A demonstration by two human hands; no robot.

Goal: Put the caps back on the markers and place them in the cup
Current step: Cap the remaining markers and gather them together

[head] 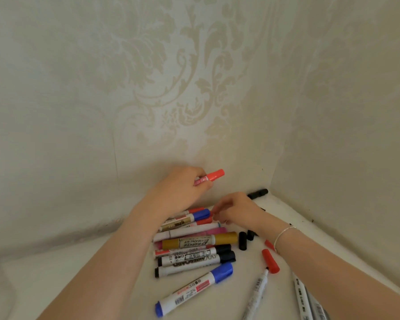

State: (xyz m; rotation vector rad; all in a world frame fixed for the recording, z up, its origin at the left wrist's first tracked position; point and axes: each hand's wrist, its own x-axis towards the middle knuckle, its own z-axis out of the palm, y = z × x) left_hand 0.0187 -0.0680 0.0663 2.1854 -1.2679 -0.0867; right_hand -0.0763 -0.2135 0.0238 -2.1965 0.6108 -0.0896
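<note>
A big wall [79,88] with a leafy pattern stands behind a white table [102,273]. A pile of markers [189,239] lies in the middle of the table, side by side and touching. The left hand [183,188] is above the pile, its fingers curled round a red marker [210,176]; the red cap end sticks out past the fingers to the right. The right hand [238,211] reaches down to the far end of the pile with bent fingers, but I cannot tell if it holds anything. A blue marker [194,289] lies alone nearer. A red cap [270,260] and a black cap [241,240] lie loose beside the pile.
</note>
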